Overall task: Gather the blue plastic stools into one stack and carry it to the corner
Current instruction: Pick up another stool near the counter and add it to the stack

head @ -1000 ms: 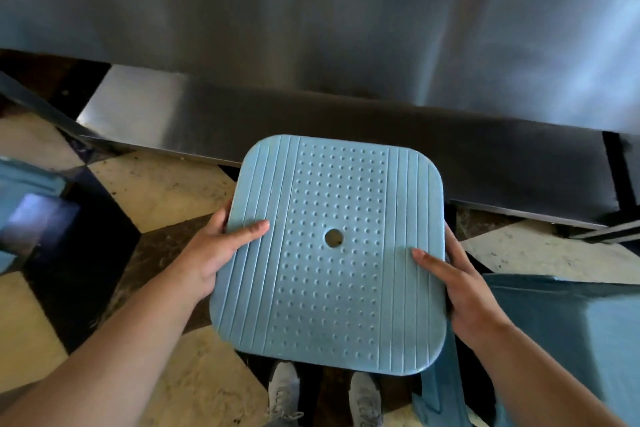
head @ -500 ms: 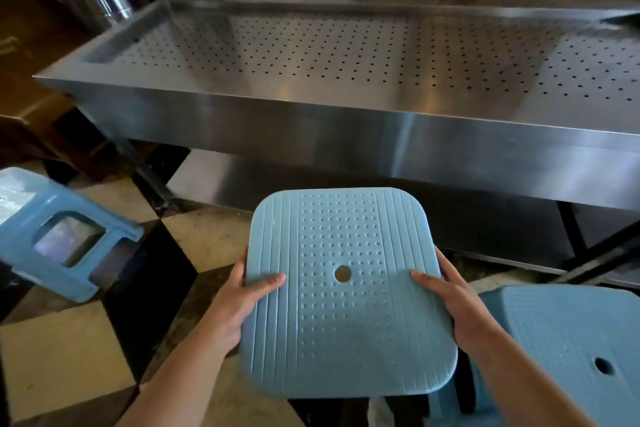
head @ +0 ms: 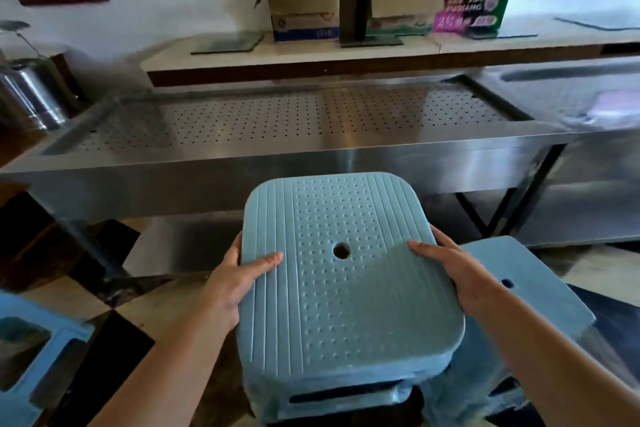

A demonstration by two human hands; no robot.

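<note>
steel tabletop (head: 346, 146) at 12 o'clock; left hand (head: 235, 281) and right hand (head: 453, 270) gripping held stool (head: 346, 274); lower squarely onto stool (head: 519, 284) at 3 o'clock.

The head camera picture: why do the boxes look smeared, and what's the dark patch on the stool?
Head view: the boxes and the steel table at the right edge are motion-blurred; the wide lens bows the table's straight edges; a shadow darkens the near half of the stool, which both hands hold sharp and clear.
</note>
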